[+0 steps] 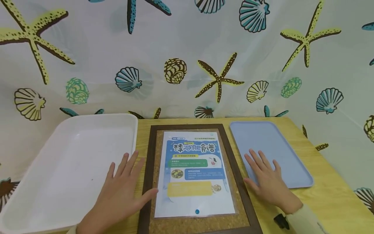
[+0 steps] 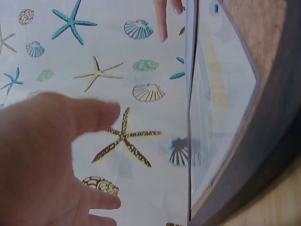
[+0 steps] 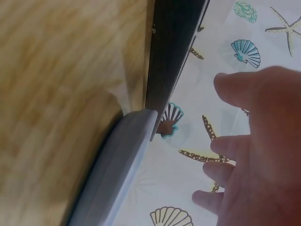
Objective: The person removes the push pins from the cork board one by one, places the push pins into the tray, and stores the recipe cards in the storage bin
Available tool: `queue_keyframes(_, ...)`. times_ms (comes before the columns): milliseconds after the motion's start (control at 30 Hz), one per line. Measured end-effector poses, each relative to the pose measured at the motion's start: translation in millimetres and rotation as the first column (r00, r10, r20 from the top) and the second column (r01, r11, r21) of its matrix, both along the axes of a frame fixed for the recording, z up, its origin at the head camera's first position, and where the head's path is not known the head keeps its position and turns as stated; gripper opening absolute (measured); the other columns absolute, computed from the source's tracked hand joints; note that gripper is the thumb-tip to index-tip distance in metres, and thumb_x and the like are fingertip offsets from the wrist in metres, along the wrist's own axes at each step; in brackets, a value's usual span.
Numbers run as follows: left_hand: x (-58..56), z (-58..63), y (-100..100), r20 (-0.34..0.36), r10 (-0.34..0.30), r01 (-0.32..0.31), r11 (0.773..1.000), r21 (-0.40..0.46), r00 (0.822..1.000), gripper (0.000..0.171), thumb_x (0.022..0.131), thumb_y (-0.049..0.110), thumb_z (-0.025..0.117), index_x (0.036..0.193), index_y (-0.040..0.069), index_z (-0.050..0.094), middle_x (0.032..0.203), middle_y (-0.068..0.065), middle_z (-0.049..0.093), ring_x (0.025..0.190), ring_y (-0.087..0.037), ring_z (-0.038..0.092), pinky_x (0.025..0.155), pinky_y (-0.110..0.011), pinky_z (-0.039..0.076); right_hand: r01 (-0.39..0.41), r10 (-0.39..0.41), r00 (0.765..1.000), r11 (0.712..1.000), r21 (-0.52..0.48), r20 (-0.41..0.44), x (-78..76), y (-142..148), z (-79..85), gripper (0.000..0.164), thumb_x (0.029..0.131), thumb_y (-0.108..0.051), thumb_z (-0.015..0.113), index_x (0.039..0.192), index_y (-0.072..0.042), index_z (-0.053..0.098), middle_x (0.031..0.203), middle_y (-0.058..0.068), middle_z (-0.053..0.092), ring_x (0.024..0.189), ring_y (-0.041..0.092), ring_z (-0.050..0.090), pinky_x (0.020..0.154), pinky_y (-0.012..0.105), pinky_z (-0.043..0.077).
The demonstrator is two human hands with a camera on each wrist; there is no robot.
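Observation:
My left hand (image 1: 121,190), fingers spread, is over the right side of the white tray (image 1: 73,156), its thumb reaching across the dark frame of the corkboard (image 1: 172,223). Pinned on that board is a printed sheet (image 1: 201,206) with coloured text boxes. My right hand (image 1: 267,182) spreads its fingers over the lower left part of the blue tray (image 1: 268,139), the thumb near the board's frame. Both wrist views show the left hand (image 2: 42,160) and the right hand (image 3: 268,146) with nothing in them. Whether either hand touches a surface I cannot tell.
All three stand on a light wooden table (image 1: 330,198). Behind hangs a white cloth (image 1: 163,39) printed with starfish and shells. A blue pin (image 1: 197,211) is at the sheet's bottom. Beside the right wrist is a small black object (image 1: 281,221), its kind unclear.

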State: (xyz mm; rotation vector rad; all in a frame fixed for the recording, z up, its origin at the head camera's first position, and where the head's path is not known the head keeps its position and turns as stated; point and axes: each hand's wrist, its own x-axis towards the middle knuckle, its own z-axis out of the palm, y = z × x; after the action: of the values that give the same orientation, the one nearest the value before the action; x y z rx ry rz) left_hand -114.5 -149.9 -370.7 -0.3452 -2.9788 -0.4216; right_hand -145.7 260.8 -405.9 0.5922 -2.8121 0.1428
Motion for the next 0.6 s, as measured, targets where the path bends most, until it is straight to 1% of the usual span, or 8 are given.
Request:
queue_keyframes(167, -0.6, -5.3, 13.3, -0.056, -0.047, 0.047, 0.999, 0.011, 0.997, 0.076, 0.088, 0.050, 0.062, 0.143, 0.003, 0.042, 0.156, -0.020, 0.027, 0.142, -0.045, 0.024, 0.107, -0.070, 0.019, -0.038, 0.038, 0.997, 0.999, 0.001, -0.064, -0.9, 1.1, -4.4, 0.073, 0.089, -0.036, 0.067, 0.149, -0.010, 0.035, 0.158, 0.009, 0.028, 0.137, 0.039, 0.034, 0.092, 0.075, 0.031)
queue_keyframes(267, -0.9, -9.1, 16.9, -0.070, -0.066, 0.067, 0.998, 0.011, 0.995, 0.072, 0.088, 0.045, 0.065, 0.141, 0.002, 0.045, 0.155, -0.020, 0.030, 0.141, -0.045, 0.027, 0.107, -0.069, 0.022, -0.070, 0.069, 0.994, 0.997, -0.009, -0.090, -3.0, 0.4, -6.1, 0.071, 0.090, -0.039, 0.064, 0.149, -0.011, 0.035, 0.158, 0.008, 0.028, 0.136, 0.039, 0.036, 0.090, 0.074, 0.032)
queue_keyframes(333, -1.4, -11.2, 18.4, -0.076, -0.075, 0.077, 0.997, 0.012, 0.994, 0.071, 0.087, 0.044, 0.067, 0.140, 0.002, 0.047, 0.154, -0.019, 0.031, 0.140, -0.045, 0.029, 0.106, -0.069, 0.023, -0.086, 0.084, 0.991, 0.996, -0.009, -0.104, -4.5, -2.1, -4.9, 0.069, 0.091, -0.039, 0.063, 0.147, -0.009, 0.037, 0.157, 0.010, 0.029, 0.136, 0.039, 0.036, 0.091, 0.073, 0.032)
queue_keyframes(467, -2.5, -13.0, 21.1, -0.057, -0.075, 0.075, 0.997, -0.006, 0.996, 0.069, 0.086, 0.044, 0.068, 0.137, 0.002, 0.049, 0.152, -0.019, 0.035, 0.138, -0.044, 0.033, 0.105, -0.068, 0.026, -0.109, 0.108, 0.987, 0.994, -0.006, -0.122, -8.2, -8.9, -2.9, 0.067, 0.092, -0.038, 0.063, 0.146, -0.006, 0.039, 0.154, 0.013, 0.034, 0.135, 0.038, 0.038, 0.090, 0.071, 0.033)
queue_keyframes(600, -2.0, -12.9, 22.7, -0.048, -0.053, 0.051, 0.998, -0.032, 0.997, 0.066, 0.086, 0.043, 0.068, 0.135, 0.002, 0.052, 0.147, -0.020, 0.042, 0.135, -0.044, 0.039, 0.105, -0.067, 0.026, -0.119, 0.117, 0.989, 0.993, -0.015, -0.093, -9.6, -17.9, -0.1, 0.067, 0.090, -0.030, 0.066, 0.145, -0.004, 0.039, 0.153, 0.015, 0.035, 0.135, 0.037, 0.038, 0.091, 0.070, 0.034)
